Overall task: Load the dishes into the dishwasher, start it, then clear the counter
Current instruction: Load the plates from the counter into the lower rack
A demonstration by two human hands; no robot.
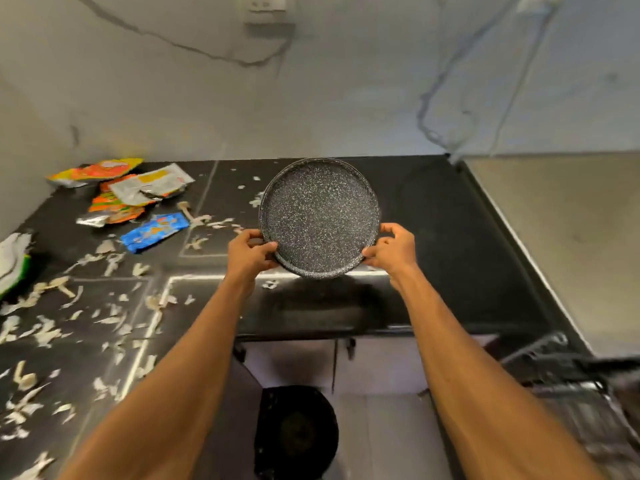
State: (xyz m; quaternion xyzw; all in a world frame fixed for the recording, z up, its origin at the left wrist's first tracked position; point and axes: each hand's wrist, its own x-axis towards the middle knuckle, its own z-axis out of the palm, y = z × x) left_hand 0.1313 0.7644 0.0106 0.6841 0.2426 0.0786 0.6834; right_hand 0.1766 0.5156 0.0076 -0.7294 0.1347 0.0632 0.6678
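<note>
Two hands gripping speckled plate (319,216) | left hand (250,252), right hand (393,249) curling fingers round its rim | above bench (450,237)

Grey-veined wall (346,98), blurred socket (268,8)

Plate (318,216): round, dark with white speckles, low raised rim; tilted face-up towards the camera above the black worktop (433,220), gripped at its lower rim by the left hand (247,252) and the right hand (394,251).
Wrappers (138,199): orange, silver and blue packets, crumpled, far left of the worktop.
Peelings (45,330): pale scraps scattered over the left half.
Wire rack (568,372): dark, blurred, lower right.
</note>
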